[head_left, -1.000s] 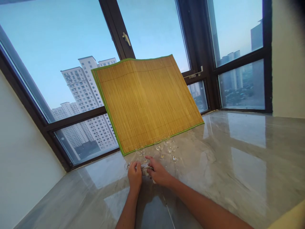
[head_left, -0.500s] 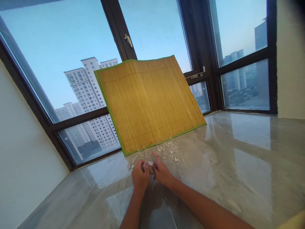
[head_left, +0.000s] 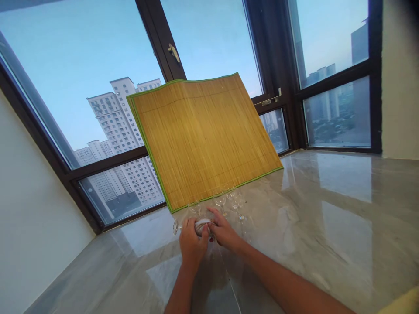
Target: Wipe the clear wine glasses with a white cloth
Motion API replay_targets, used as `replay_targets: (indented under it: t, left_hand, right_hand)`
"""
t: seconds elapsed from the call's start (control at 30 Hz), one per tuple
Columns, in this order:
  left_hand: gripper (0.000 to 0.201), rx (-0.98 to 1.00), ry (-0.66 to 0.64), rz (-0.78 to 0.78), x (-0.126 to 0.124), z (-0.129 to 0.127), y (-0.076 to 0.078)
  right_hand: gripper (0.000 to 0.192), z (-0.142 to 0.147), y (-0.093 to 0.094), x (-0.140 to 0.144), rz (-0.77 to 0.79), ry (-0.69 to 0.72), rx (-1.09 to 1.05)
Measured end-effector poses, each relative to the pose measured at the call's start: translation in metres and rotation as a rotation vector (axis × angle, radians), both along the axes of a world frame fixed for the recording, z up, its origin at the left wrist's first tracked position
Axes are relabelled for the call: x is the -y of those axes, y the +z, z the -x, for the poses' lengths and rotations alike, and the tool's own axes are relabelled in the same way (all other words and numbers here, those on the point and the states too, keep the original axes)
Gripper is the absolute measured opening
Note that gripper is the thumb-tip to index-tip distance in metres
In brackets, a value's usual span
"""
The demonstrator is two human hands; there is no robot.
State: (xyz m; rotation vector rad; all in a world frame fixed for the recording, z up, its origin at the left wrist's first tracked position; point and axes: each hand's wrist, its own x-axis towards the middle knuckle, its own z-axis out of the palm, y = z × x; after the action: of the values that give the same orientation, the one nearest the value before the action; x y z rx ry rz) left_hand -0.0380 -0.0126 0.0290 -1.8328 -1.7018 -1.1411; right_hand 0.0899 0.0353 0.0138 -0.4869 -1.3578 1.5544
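Glass in hand: you've got a small stemmed glass [head_left: 193, 227] lying on its side just above the marble counter [head_left: 327, 226], near the far left part of the slab, right in front of the mat.
Look of it: clear and hard to read against the stone; the round foot [head_left: 176, 226] pokes out to the left of your knuckles, the bowel end is hidden under a pale cloth [head_left: 202, 225].
Left hand: your left hand [head_left: 191, 244] is curled shut around the glass from the near side, fingers wrapped over it.
Right hand: your right hand [head_left: 224, 232] is pinched closed on the cloth at the right end of the glass, thumb and fingertips touching the fabric.
Close neighbours: three or so more stemmed glasses [head_left: 229, 201] stand upright just beyond your hands, between them and the mat; one at the left [head_left: 195, 207] sits just behind the glass you hold.
In the way: those upright glasses crowd the far side of your hands; the right one stands just beside your right fingers.
Backdrop: a bamboo mat [head_left: 203, 139] with a green edge leans tilted against the window frame [head_left: 163, 48], its lower edge on the counter.
Further out: glossy counter runs off to the right and near, reflecting the panes; a plain wall [head_left: 29, 209] closes the left side; tower blocks [head_left: 114, 117] show through the glass.
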Motion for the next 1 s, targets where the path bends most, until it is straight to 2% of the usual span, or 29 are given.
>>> replay_targets:
  t: [0.1,0.2,0.33,0.43,0.6,0.77,1.0]
  left_hand:
    - [0.025,0.015,-0.061,0.016,0.004,-0.001,0.002]
    - [0.043,0.002,-0.124,0.040,0.009,-0.004,0.005]
    - [0.068,-0.029,-0.213,0.081,0.013,-0.010,0.006]
    - [0.077,-0.051,-0.217,0.114,0.011,-0.013,0.003]
    - [0.076,-0.053,-0.202,0.147,0.005,-0.009,-0.004]
    - [0.065,0.000,-0.224,0.204,0.001,0.001,-0.008]
    - [0.058,0.059,-0.194,0.238,-0.002,0.006,-0.015]
  right_hand:
    - [0.065,-0.006,0.005,0.000,0.078,0.051,-0.035]
    - [0.067,-0.014,0.010,-0.001,0.154,0.057,-0.068]
    - [0.060,-0.021,0.014,-0.003,0.150,-0.022,-0.101]
    - [0.054,-0.024,0.017,-0.003,0.153,-0.087,-0.069]
    - [0.055,-0.026,0.019,-0.003,0.119,-0.103,0.007]
    - [0.060,-0.025,0.014,-0.006,0.071,-0.086,0.103]
    - [0.061,-0.022,0.011,-0.011,0.084,-0.048,0.052]
